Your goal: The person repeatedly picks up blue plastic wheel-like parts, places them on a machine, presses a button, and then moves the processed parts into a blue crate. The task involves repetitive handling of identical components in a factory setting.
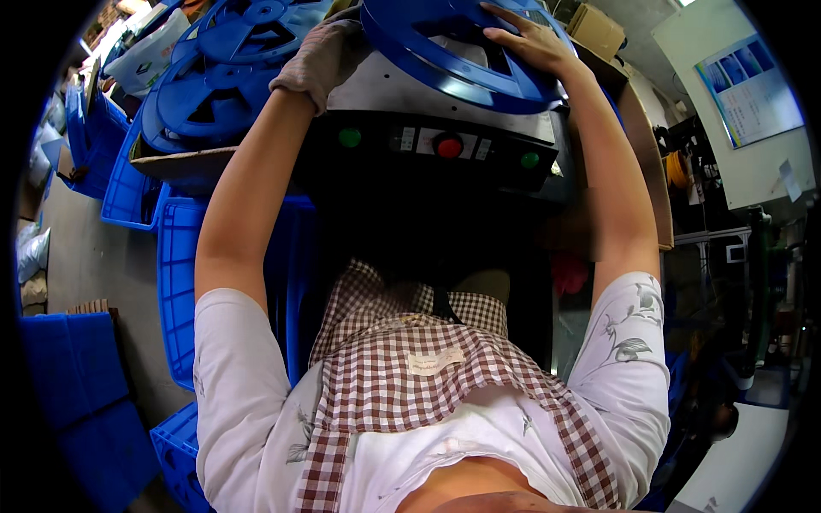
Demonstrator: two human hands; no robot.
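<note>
While the camera looks down over a checked apron [410, 376] and white patterned sleeves, both of the person's arms reach far forward to a large blue plastic reel [445, 51] lying flat on top of a grey machine [402, 90].

The bare right hand [530, 38] rests spread open on the reel's far right rim, palm down, fingers splayed across the flange rather than curled under it. The left hand [321, 51] wears a grey-brown fabric glove and lies against the reel's left edge; whether it grips the rim or only presses on it cannot be told, since the fingers are hidden by the glove's back.

Just nearer than the reel, the machine's dark control panel [436, 150] faces the person, with a green button [349, 137] at left, a red button [449, 147] in the middle and a second green light at right.

To the far left, more blue reels [222, 68] are stacked in a cardboard box, with blue plastic crates [180, 274] beside and below.

A likely risk: with the right hand only flat on top, the reel could slide or tip off the machine's edge. A forearm passing low over the panel might also brush a button.
</note>
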